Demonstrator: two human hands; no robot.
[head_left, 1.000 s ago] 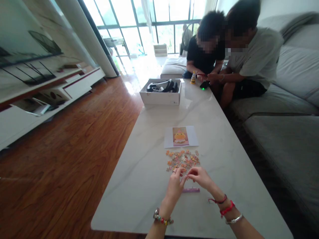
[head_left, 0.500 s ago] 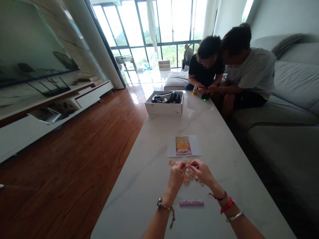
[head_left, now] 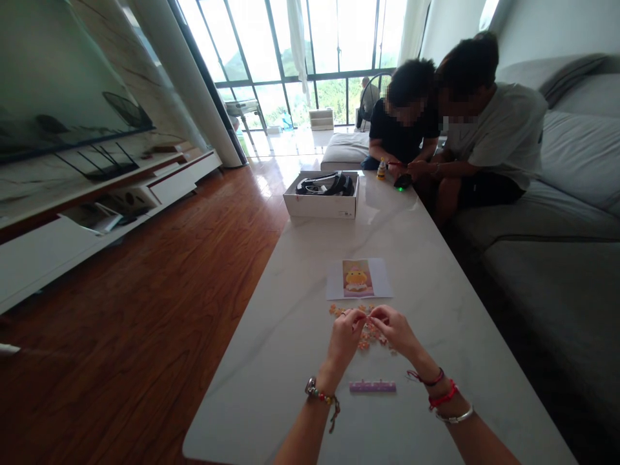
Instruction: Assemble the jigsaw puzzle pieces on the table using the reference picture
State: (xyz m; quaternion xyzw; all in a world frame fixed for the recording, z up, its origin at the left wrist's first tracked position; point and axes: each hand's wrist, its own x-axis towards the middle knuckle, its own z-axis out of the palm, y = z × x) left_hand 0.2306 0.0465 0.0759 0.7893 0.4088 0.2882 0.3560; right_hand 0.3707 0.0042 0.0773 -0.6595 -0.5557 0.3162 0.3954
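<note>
My left hand and my right hand meet fingertip to fingertip above a pile of several small orange and pink puzzle pieces on the white marble table. Both hands are pinched; what they pinch is too small to make out. Just beyond the pile lies a picture card showing a yellow figure. A short purple strip of joined pieces lies on the table between my wrists.
An open white box with dark gear stands farther up the table. Two people sit on the grey sofa at the far right end, handling small things. Wood floor and a TV unit lie to the left.
The view first tipped up, then steadied. My hands moved from the near edge of the pile to above it, still pinched together; the purple strip now lies nearer my wrists.
</note>
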